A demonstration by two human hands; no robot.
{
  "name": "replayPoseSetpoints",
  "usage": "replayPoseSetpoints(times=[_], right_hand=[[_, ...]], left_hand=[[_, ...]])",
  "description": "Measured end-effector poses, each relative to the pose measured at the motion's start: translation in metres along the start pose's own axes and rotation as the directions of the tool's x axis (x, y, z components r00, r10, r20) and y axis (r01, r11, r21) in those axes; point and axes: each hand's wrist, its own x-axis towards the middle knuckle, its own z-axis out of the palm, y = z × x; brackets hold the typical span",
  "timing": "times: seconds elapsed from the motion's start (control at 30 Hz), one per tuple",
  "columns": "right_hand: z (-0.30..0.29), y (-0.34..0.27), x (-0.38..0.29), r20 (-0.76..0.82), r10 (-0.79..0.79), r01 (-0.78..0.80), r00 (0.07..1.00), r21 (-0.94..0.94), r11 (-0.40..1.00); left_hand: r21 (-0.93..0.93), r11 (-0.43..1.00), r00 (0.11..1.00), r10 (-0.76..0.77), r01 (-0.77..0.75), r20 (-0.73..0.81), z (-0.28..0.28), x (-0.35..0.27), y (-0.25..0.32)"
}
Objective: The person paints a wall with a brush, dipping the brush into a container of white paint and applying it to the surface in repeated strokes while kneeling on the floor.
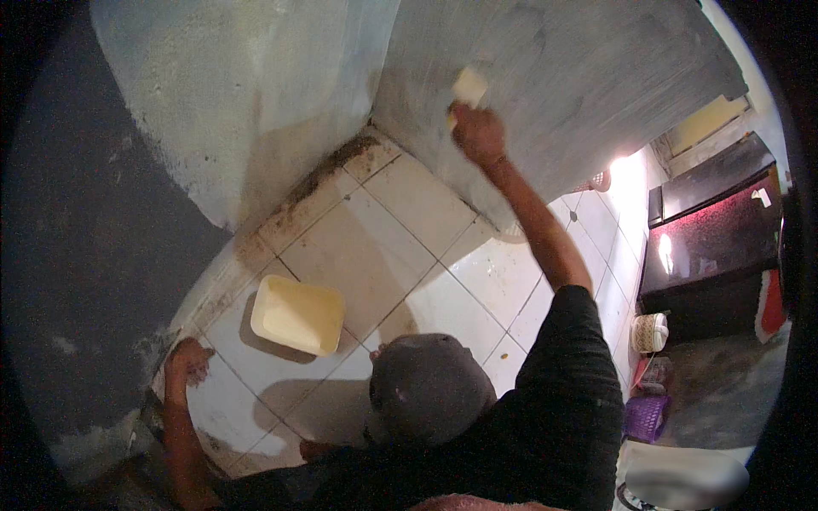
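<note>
My right hand (pixel 479 131), at the end of a raised arm, grips a brush-like tool (pixel 471 86) by its handle. The tool's pale, blurred head is against or just off the grey wall (pixel 543 70), and a bit of yellow shows beside my fingers. Low on the left, my left hand (pixel 188 361) hangs near the dark wall with its fingers loosely bent and nothing visible in it. To the right of that hand, a cream plastic tub (pixel 299 316) rests on the tiled floor; I cannot tell whether it holds liquid. My knee (pixel 428 389) in grey cloth juts up beside the tub.
Two painted walls meet at a dirty floor corner (pixel 370 124). A pale-streaked wall (pixel 255 76) adjoins a dark grey stretch (pixel 83 223). Rightward stand a dark refrigerator (pixel 709 243), a patterned white container (pixel 648 332) and a purple plastic basket (pixel 647 418). A pink basket (pixel 601 181) sits beyond the wall's edge.
</note>
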Motion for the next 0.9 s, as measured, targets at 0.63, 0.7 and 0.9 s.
replayPoseSetpoints(times=[0.63, 0.7, 0.9], right_hand=[[-0.209, 0.146, 0.193, -0.528, -0.28, -0.064, 0.802, -0.542, 0.838], [-0.255, 0.117, 0.207, -0.515, -0.151, -0.095, 0.844, -0.42, 0.903], [-0.137, 0.102, 0.099, -0.221, -0.294, 0.087, 0.93, -0.643, 0.761]], left_hand=[[0.1, 0.988, 0.984, 0.127, -0.115, -0.125, -0.002, -0.011, 0.04], [0.14, 0.979, 0.976, 0.17, -0.15, -0.137, -0.004, -0.01, 0.033], [0.091, 0.986, 0.988, 0.144, -0.138, -0.062, -0.002, -0.015, 0.029]])
